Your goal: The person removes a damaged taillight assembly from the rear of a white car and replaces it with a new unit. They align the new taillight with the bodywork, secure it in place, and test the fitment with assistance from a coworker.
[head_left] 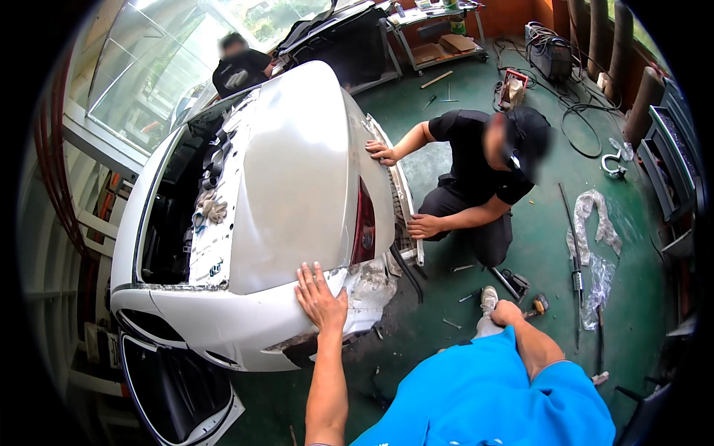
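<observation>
My left hand (321,299) lies flat, fingers spread, on the white rear quarter panel of a car body (245,316), just below the trunk lid (294,171) and left of the red tail light (364,225). Below that light the metal of the rear corner (368,290) is bare and crumpled. My right hand (507,312) is closed by my leg, around what looks like the handle of a hammer (541,303); its head sticks out to the right. A co-worker (487,160) crouches behind the car, one hand on the trunk edge and the other on the rear panel (401,193).
Gloves (216,209) rest inside the rear window opening. A door (175,394) hangs at lower left. Hand tools (452,324), plastic wrap (595,230) and a long bar (573,253) lie on the green floor. Cables surround a welding machine (549,52). Another person (242,67) stands beyond the car.
</observation>
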Demonstrator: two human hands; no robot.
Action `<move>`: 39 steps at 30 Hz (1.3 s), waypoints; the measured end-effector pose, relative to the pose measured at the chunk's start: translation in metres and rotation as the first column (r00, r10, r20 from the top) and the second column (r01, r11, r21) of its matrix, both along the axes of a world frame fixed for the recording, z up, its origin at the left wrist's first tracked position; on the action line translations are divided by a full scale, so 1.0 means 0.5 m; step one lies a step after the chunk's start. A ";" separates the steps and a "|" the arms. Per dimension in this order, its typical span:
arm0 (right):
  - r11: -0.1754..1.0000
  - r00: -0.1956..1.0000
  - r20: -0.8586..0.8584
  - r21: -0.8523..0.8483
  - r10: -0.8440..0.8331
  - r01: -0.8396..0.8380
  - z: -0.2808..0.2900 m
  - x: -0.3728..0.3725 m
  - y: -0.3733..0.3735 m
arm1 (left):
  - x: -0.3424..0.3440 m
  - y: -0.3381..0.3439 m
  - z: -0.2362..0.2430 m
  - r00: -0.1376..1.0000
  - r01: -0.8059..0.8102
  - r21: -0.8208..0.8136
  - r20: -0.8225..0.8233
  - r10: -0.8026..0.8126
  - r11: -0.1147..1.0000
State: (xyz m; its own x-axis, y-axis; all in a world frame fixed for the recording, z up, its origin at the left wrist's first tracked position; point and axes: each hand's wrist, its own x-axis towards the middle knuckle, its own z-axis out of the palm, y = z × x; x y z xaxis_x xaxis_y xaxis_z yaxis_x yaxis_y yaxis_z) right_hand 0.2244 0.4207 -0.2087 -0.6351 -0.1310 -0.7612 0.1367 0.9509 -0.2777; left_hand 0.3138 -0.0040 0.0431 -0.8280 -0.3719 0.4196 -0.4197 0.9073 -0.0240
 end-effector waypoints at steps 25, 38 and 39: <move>0.600 0.838 0.144 -0.636 -0.526 0.486 -0.120 -0.440 -0.775 | -0.083 -0.036 0.036 0.991 0.007 0.000 -0.136 -0.007 1.000; 0.660 0.809 0.220 -0.484 -0.545 0.575 -0.085 -0.475 -0.790 | -0.075 -0.050 0.028 0.994 -0.026 -0.012 -0.103 0.025 1.000; 0.672 0.802 0.230 -0.448 -0.551 0.590 -0.079 -0.477 -0.801 | -0.072 -0.049 0.030 0.994 -0.031 -0.010 -0.107 0.030 0.999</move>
State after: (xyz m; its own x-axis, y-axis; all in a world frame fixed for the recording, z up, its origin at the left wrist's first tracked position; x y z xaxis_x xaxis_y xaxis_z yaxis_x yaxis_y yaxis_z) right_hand -0.0139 0.0201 -0.2483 -0.6571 -0.1148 -0.7450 0.6451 0.4257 -0.6346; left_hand 0.2778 -0.0286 0.0581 -0.7665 -0.3906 0.5098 -0.4476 0.8942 0.0122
